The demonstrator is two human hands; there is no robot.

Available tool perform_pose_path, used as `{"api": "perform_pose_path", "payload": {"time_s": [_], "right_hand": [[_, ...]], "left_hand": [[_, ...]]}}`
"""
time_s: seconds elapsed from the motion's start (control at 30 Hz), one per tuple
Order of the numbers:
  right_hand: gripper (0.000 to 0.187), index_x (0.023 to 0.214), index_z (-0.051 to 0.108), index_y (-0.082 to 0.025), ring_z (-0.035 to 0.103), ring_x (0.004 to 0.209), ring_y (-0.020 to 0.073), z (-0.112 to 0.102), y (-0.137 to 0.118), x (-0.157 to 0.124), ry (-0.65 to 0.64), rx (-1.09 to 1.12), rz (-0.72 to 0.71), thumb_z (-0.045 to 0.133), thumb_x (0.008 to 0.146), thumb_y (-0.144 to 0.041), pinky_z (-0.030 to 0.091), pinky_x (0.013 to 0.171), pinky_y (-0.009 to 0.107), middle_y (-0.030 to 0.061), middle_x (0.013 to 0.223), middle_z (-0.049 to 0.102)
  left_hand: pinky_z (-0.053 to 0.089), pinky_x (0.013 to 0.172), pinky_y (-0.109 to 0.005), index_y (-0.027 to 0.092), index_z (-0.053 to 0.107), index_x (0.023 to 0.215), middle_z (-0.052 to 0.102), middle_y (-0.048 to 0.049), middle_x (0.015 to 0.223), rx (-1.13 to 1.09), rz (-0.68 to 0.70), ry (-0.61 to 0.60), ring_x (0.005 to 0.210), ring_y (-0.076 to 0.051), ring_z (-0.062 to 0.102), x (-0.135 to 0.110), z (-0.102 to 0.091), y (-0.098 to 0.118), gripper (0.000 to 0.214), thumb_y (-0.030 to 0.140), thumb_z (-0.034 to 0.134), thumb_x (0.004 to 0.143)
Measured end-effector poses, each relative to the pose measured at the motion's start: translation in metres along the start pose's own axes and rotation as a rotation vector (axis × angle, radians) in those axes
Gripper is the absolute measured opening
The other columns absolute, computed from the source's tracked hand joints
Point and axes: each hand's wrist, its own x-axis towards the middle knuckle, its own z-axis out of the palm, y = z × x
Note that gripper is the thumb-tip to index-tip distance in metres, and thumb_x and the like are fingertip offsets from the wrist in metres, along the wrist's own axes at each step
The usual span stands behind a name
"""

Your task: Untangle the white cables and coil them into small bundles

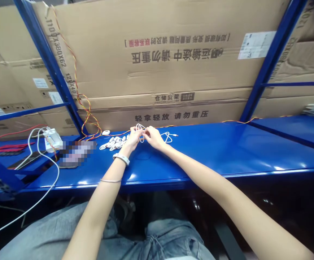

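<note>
Nearest, denim-covered legs (48, 231) were seen under a blue metal surface (213, 155). At its left, a white cord (59, 169) was draped over the front edge, near a blurred, phone-like device (78, 155). Toward the middle, a looped white cable (139, 126) was grasped by the fingertips of the left hand (132, 139) and right hand (154, 137), just over the surface. White cable bundles (110, 143) were heaped beside the left hand and partly hidden by it. Farther back, red-and-yellow wires (75, 68) were strung before large cardboard boxes (173, 77), framed by blue posts (271, 61); the boxes' contents could not be seen.
</note>
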Motion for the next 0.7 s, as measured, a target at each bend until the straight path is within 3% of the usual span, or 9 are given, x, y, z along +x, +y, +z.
{"api": "perform_pose_path", "payload": {"time_s": [0.1,0.2,0.3,0.43,0.53,0.7], "right_hand": [[0.018,0.102,0.06,-0.014,0.054,0.098,0.0211,-0.009,0.01,0.0,0.033,-0.115,0.15,0.056,0.087,-0.024,0.042,0.089,0.032,0.012,0.107,0.058],[0.041,0.113,0.061,-0.015,0.047,0.114,0.0298,-0.016,0.019,-0.004,-0.184,-0.282,0.278,0.064,0.082,-0.043,0.037,0.096,0.042,0.0149,0.117,0.056],[0.051,0.113,0.064,-0.021,0.043,0.117,0.0358,-0.017,0.021,-0.008,-0.398,-0.388,0.253,0.063,0.079,-0.059,0.033,0.097,0.051,0.0147,0.119,0.056],[0.033,0.104,0.066,-0.022,0.045,0.114,0.0337,-0.017,0.014,-0.009,-0.466,-0.404,0.144,0.063,0.083,-0.048,0.032,0.095,0.05,0.0127,0.115,0.06],[0.023,0.1,0.065,-0.021,0.047,0.11,0.03,-0.018,0.006,-0.008,-0.488,-0.305,0.082,0.062,0.085,-0.038,0.032,0.094,0.047,0.0094,0.107,0.065],[0.014,0.096,0.064,-0.018,0.055,0.101,0.0221,-0.018,-0.001,-0.005,-0.389,-0.074,-0.007,0.057,0.086,-0.026,0.034,0.091,0.036,0.0049,0.102,0.069]], "left_hand": [[0.047,0.062,-0.02,0.021,0.039,0.105,0.056,0.0037,0.076,0.033,0.094,0.0,0.067,-0.009,0.059,0.004,-0.003,0.0,0.028,0.023,0.059,0.086],[0.041,0.053,-0.018,0.017,0.049,0.101,0.051,0.0049,0.064,0.06,0.163,-0.008,0.055,-0.007,0.051,0.008,-0.005,0.001,0.022,0.031,0.059,0.087],[0.035,0.047,-0.018,0.016,0.056,0.095,0.046,0.005,0.059,0.079,0.198,0.066,0.05,-0.007,0.046,0.013,-0.008,0.001,0.022,0.036,0.059,0.087],[0.031,0.046,-0.018,0.016,0.058,0.095,0.046,0.0051,0.057,0.119,0.257,0.215,0.05,-0.007,0.044,0.015,-0.011,0.0,0.023,0.037,0.059,0.087],[0.03,0.046,-0.019,0.015,0.06,0.089,0.046,0.0048,0.056,0.163,0.257,0.245,0.049,-0.007,0.042,0.015,-0.013,-0.001,0.022,0.037,0.061,0.085],[0.036,0.051,-0.019,0.015,0.059,0.076,0.052,0.0016,0.063,0.169,0.241,0.317,0.055,-0.008,0.046,0.016,-0.014,-0.002,0.02,0.031,0.058,0.087]]}}
